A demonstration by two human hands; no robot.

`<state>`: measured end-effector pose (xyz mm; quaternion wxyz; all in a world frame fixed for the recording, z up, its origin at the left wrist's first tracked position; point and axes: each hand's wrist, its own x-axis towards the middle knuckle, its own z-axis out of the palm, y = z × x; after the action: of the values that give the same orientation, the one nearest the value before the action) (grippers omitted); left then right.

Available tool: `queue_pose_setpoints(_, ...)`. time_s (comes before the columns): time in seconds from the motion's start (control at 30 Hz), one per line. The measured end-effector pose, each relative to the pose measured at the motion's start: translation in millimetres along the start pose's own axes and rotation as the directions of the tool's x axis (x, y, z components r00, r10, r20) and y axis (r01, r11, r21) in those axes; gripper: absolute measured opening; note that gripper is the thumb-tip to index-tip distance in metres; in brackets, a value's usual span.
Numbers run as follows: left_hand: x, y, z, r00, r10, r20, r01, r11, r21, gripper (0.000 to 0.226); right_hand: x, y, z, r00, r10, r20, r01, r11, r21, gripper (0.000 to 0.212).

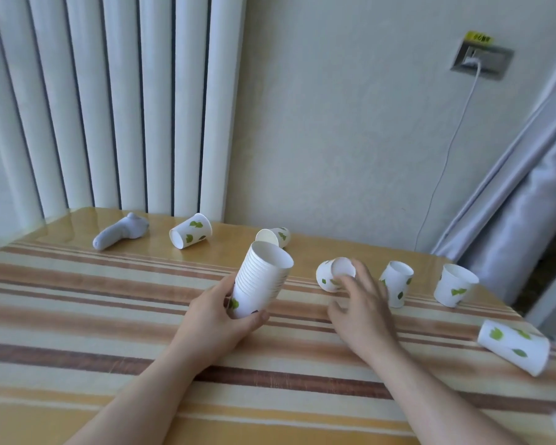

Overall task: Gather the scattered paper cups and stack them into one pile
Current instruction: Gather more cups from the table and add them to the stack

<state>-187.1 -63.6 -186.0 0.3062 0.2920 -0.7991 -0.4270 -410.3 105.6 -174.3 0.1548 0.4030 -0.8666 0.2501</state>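
My left hand [220, 316] grips the base of a stack of white paper cups with green leaf prints [261, 279], tilted with its mouth up and to the right. My right hand [363, 303] is spread with fingers apart, its fingertips at a cup lying on its side [329, 275]; whether they touch it is unclear. More loose cups: one on its side at the back [190, 235], one behind the stack [274, 236], two upright at the right [396, 282] [454, 284], and one lying near the right edge [512, 346].
A striped cloth covers the wooden table [109, 300]. A pale grey handle-shaped object [119, 234] lies at the back left. A white radiator [109, 101] and a wall stand behind; a curtain [511, 203] hangs at the right. The table's right edge is close to the last cup.
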Motion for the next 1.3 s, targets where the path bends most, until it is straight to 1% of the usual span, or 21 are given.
queue_pose_setpoints(0.03,0,1,0,1.000,0.002,0.001,-0.002,1.000,-0.006,0.043,-10,6,0,0.991,-0.009,-0.131,0.014,0.999,0.039,0.020)
queue_pose_setpoints(0.07,0,1,0,1.000,0.003,0.001,-0.003,1.000,-0.009,0.043,-18,11,0,0.970,0.025,-0.242,-0.005,0.997,0.083,0.019)
queue_pose_setpoints(0.13,-1,1,1,1.000,0.005,0.000,-0.005,1.000,0.003,0.044,-21,15,-4,0.948,0.156,-0.277,-0.092,0.969,0.230,0.025)
queue_pose_setpoints(0.2,-1,3,1,1.000,0.010,-0.003,-0.010,1.000,0.013,0.043,-14,5,-12,0.950,0.285,-0.131,-0.221,0.904,0.366,0.036)
queue_pose_setpoints(0.27,-2,3,1,1.000,0.019,-0.003,-0.019,1.000,0.014,0.042,2,-12,-18,0.921,0.369,0.125,-0.385,0.810,0.443,0.064)
queue_pose_setpoints(0.33,-3,4,1,1.000,0.022,-0.001,-0.022,1.000,0.005,0.042,18,-31,-17,0.866,0.391,0.311,-0.497,0.741,0.452,0.081)
queue_pose_setpoints(0.43,-4,4,0,1.000,0.014,-0.001,-0.014,1.000,-0.003,0.042,37,-46,-6,0.738,0.488,0.465,-0.665,0.643,0.381,0.088)
queue_pose_setpoints(0.5,-4,3,-1,1.000,0.010,0.003,-0.010,1.000,0.000,0.042,40,-48,3,0.699,0.523,0.488,-0.701,0.634,0.325,0.083)
queue_pose_setpoints(0.63,-3,4,-1,1.000,0.005,-0.006,-0.004,1.000,0.006,0.042,31,-44,4,0.793,0.450,0.412,-0.609,0.615,0.501,0.066)
queue_pose_setpoints(0.7,-3,5,-1,1.000,0.012,-0.011,-0.012,1.000,0.016,0.043,28,-41,2,0.801,0.433,0.413,-0.597,0.534,0.599,0.064)
queue_pose_setpoints(0.73,-3,6,-1,1.000,0.020,-0.012,-0.020,1.000,0.019,0.045,27,-41,-1,0.789,0.442,0.427,-0.603,0.426,0.674,0.061)
queue_pose_setpoints(0.77,-4,7,-1,0.999,0.031,-0.013,-0.031,0.999,0.018,0.047,29,-43,-6,0.760,0.459,0.460,-0.605,0.241,0.759,0.056)
queue_pose_setpoints(0.83,-5,7,-1,0.998,0.057,-0.017,-0.057,0.998,0.021,0.052,34,-52,-23,0.707,0.426,0.565,-0.513,-0.241,0.824,0.036)
queue_pose_setpoints(0.87,-4,7,-2,0.997,0.069,-0.020,-0.068,0.997,0.027,0.052,37,-57,-34,0.707,0.387,0.592,-0.448,-0.403,0.798,0.026)
queue_pose_setpoints(0.9,-4,7,-2,0.997,0.077,-0.022,-0.076,0.997,0.033,0.052,38,-63,-43,0.731,0.347,0.587,-0.413,-0.460,0.786,0.020)
queue_pose_setpoints(0.97,-4,6,-1,0.997,0.078,-0.023,-0.077,0.996,0.036,0.053,37,-75,-50,0.804,0.275,0.527,-0.406,-0.394,0.825,0.019)
queue_pose_setpoints(1.03,-4,6,-1,0.997,0.076,-0.028,-0.075,0.997,0.035,0.055,34,-85,-45,0.877,0.200,0.437,-0.399,-0.203,0.894,0.033)
queue_pose_setpoints(1.1,-4,6,-2,0.997,0.072,-0.031,-0.071,0.997,0.034,0.058,31,-90,-37,0.908,0.160,0.388,-0.393,0.002,0.920,0.051)
queue_pose_setpoints(1.13,-4,7,-2,0.997,0.068,-0.032,-0.067,0.997,0.034,0.059,29,-91,-33,0.912,0.157,0.379,-0.393,0.069,0.917,0.065)
queue_pose_setpoints(1.2,-4,7,-2,0.998,0.057,-0.034,-0.056,0.998,0.027,0.060,27,-91,-26,0.913,0.138,0.384,-0.401,0.126,0.908,0.088)
queue_pose_setpoints(1.3,-4,6,-1,0.998,0.041,-0.055,-0.040,0.999,0.018,0.060,23,-91,-17,0.915,0.090,0.393,-0.401,0.113,0.909,0.091)
